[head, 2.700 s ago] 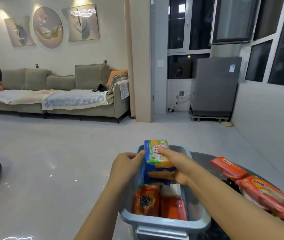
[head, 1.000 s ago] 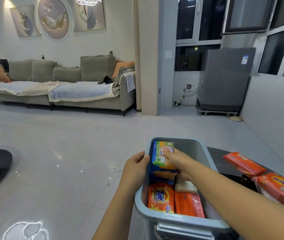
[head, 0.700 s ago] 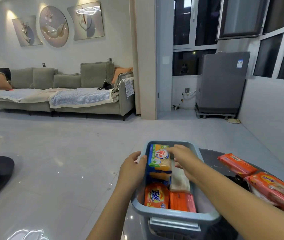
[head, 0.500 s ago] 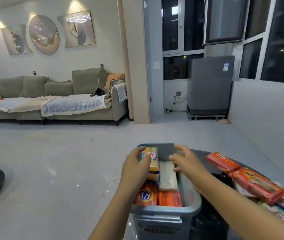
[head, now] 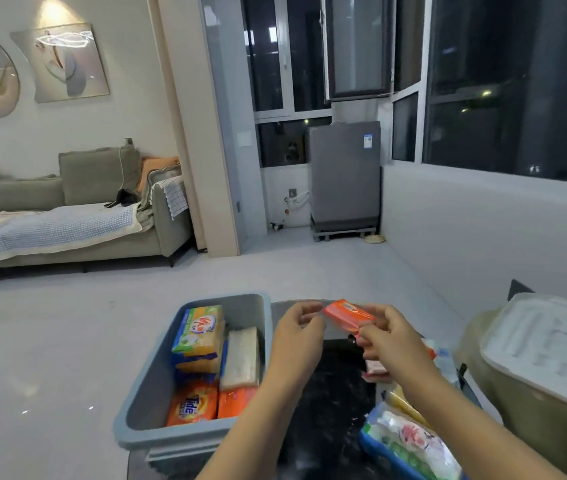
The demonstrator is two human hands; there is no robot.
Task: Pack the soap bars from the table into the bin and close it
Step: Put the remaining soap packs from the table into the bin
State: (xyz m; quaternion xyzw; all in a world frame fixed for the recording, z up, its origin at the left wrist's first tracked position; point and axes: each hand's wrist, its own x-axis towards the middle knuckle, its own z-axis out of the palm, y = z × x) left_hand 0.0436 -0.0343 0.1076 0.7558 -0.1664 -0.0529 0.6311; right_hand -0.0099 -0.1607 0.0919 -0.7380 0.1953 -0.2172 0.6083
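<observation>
The grey-blue bin [head: 147, 386] stands at the left edge of the dark table [head: 330, 393]. Inside it lie a yellow-and-blue soap pack [head: 200, 332], a white bar [head: 242, 358], an orange Tide pack [head: 192, 405] and an orange bar [head: 235, 401]. Just right of the bin, above the table, my right hand [head: 391, 341] holds an orange soap bar [head: 346, 315]. My left hand [head: 297, 332] hovers at the bar's left end with fingers apart; whether it touches the bar is unclear. More wrapped soap packs [head: 410, 441] lie on the table at the lower right.
A white lid [head: 545, 351] rests on a tan container at the right. The bin overhangs the table's left edge above the pale floor [head: 50, 341]. A sofa [head: 67, 216] and a grey appliance [head: 344, 174] stand far off.
Both hands have left the bin and moved right over the table. My right hand has picked up an orange soap bar. The yellow-and-blue pack now lies in the bin.
</observation>
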